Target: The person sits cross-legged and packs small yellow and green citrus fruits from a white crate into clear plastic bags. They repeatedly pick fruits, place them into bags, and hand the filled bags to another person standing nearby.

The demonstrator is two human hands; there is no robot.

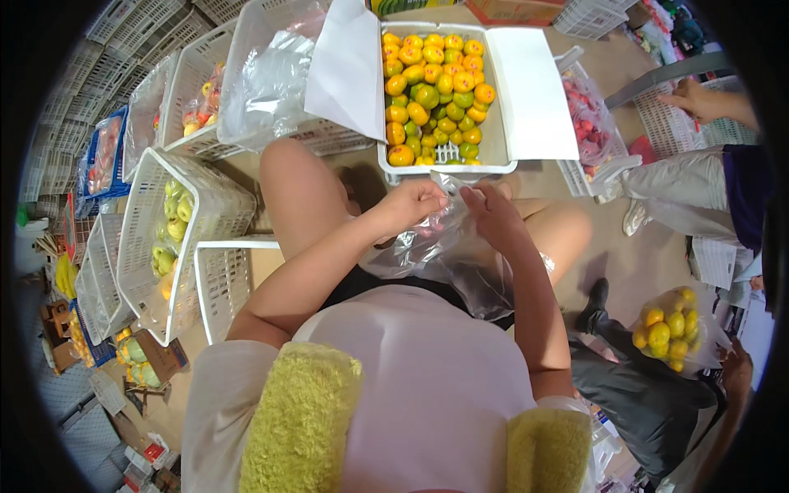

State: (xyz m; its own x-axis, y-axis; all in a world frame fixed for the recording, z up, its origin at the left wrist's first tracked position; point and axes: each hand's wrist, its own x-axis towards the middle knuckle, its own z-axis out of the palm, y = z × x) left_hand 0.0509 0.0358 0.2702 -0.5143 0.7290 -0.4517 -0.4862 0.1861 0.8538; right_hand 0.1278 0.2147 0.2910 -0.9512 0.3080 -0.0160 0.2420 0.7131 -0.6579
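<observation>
My left hand (412,208) pinches one side of the top of a clear plastic bag (425,243), which hangs over my lap. The other side of the bag's top is between the fingers of my right hand (495,212). Reddish marks show on or through the bag; whether anything lies inside, I cannot tell. Just beyond my hands stands a white plastic crate (509,165) of orange and green citrus fruit (425,95), many bearing small stickers. White paper sheets (533,92) fold outward over both of its sides.
At left stand white crates (203,185) with green pears or apples and bagged fruit. A crate of red fruit (579,117) is at right. Another person's hand (699,101) points there; lower right, someone holds a bag of yellow fruit (672,330).
</observation>
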